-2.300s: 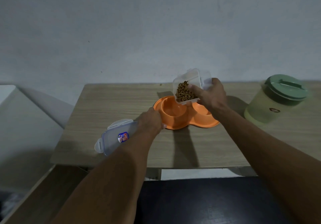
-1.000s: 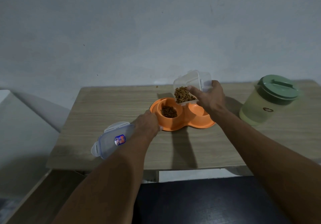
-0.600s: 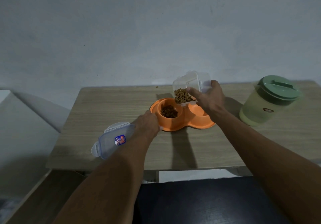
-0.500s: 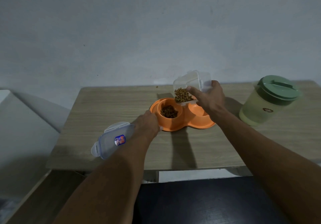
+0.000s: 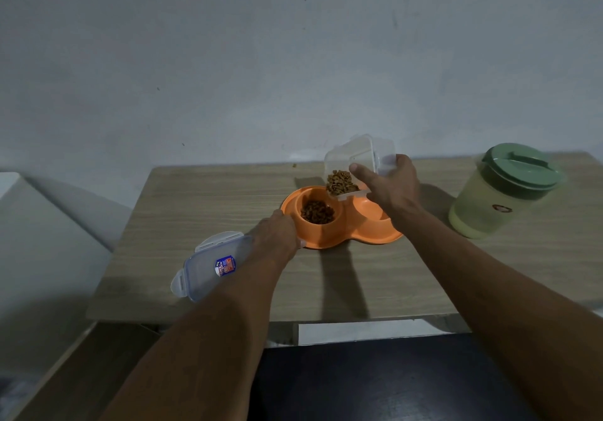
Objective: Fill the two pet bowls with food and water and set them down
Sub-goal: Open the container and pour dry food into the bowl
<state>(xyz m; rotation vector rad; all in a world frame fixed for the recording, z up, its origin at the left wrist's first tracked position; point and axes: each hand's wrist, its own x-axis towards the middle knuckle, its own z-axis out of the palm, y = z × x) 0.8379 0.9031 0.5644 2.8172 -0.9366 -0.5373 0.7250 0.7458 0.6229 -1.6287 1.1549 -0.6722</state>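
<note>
An orange double pet bowl (image 5: 326, 241) sits mid-table. Its left cup holds brown kibble (image 5: 317, 212); the right cup (image 5: 370, 213) looks bare. My right hand (image 5: 388, 185) grips a clear plastic food container (image 5: 354, 159), tipped mouth-down over the left cup, with kibble gathered at its lower lip. My left hand (image 5: 277, 233) holds the bowl's left rim, its fingers hidden from the camera. A pale green water jug with a dark green lid (image 5: 504, 192) stands at the right.
The container's clear lid (image 5: 208, 265) with a blue sticker lies flat at the table's front left. The wooden table (image 5: 202, 205) ends close to my body; a white surface sits lower left, a dark one below the front edge.
Kibble has dropped from the tipped container into the left cup, which was bare 2.3 s ago. Less kibble is left in the container. Both hands stay roughly where they were.
</note>
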